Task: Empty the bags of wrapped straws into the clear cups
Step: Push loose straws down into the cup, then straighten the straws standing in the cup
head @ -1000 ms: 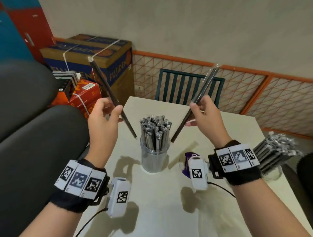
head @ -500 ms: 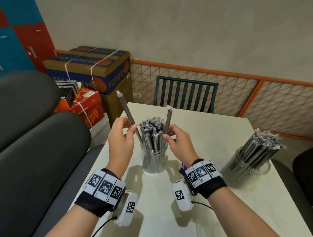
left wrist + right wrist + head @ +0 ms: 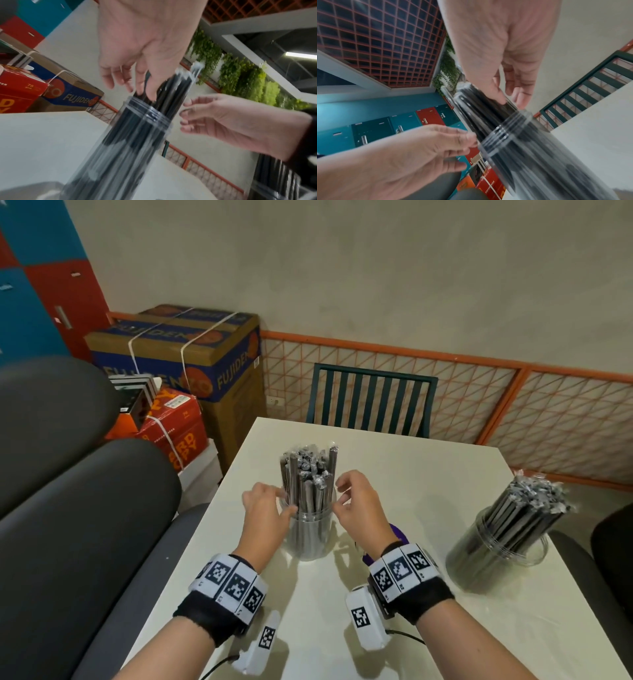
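Observation:
A clear cup [image 3: 310,530] packed with upright wrapped dark straws [image 3: 308,474] stands mid-table. My left hand [image 3: 286,501] is at the left of its rim, fingers relaxed, tips touching the straws [image 3: 164,86] just above the rim [image 3: 145,108]. My right hand [image 3: 339,496] hovers at the right of the rim with loosely curled fingers and holds nothing. In the right wrist view my right hand [image 3: 508,94] has its fingertips against the straws, and my left hand [image 3: 464,142] is beside the cup [image 3: 522,142]. A second clear cup [image 3: 496,549] at the right holds leaning straws [image 3: 527,508].
The white table [image 3: 428,474] has a purple item [image 3: 399,534] partly hidden under my right wrist. A dark slatted chair [image 3: 371,402] stands behind the far edge. Strapped cardboard boxes [image 3: 191,354] and a dark padded seat [image 3: 85,508] are at the left.
Each hand held one straw up; both straws went down into the middle cup and were let go. Both hands now sit empty at the cup's rim.

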`<state>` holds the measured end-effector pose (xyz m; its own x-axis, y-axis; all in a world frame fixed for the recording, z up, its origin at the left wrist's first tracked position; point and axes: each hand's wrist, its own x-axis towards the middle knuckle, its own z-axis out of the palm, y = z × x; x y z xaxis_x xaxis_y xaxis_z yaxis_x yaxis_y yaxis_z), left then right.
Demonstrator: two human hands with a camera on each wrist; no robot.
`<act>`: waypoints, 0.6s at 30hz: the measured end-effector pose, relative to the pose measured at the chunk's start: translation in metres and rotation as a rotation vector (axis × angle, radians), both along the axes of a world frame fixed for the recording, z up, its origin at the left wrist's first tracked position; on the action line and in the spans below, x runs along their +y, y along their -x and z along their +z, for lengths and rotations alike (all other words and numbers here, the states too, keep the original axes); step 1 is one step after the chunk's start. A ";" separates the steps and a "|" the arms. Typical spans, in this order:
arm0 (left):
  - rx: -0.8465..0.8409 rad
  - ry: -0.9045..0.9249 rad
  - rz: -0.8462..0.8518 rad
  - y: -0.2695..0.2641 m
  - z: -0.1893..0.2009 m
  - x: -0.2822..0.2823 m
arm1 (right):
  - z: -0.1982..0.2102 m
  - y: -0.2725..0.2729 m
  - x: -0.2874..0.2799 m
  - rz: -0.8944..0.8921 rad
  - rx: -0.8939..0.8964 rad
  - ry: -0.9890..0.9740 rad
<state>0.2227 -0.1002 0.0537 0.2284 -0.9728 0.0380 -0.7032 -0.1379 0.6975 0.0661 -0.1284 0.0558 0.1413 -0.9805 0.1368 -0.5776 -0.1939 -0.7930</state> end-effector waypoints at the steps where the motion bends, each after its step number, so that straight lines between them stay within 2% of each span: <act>1: -0.001 -0.056 -0.017 -0.002 0.002 0.001 | 0.002 0.003 0.000 -0.020 -0.010 -0.004; 4: 0.081 -0.082 -0.094 -0.011 0.011 0.007 | 0.010 0.013 0.003 0.043 0.027 -0.057; 8: 0.400 -0.072 -0.198 -0.013 0.022 -0.001 | 0.018 0.008 -0.004 0.208 0.050 -0.186; 12: 0.538 -0.078 -0.218 -0.004 0.018 -0.027 | 0.012 -0.008 -0.018 0.252 -0.117 -0.283; 14: 0.484 -0.097 -0.300 -0.002 0.009 -0.033 | 0.003 -0.013 -0.018 0.226 -0.133 -0.198; 18: 0.268 -0.190 -0.364 -0.008 0.003 -0.036 | 0.000 -0.013 -0.015 0.103 -0.060 -0.108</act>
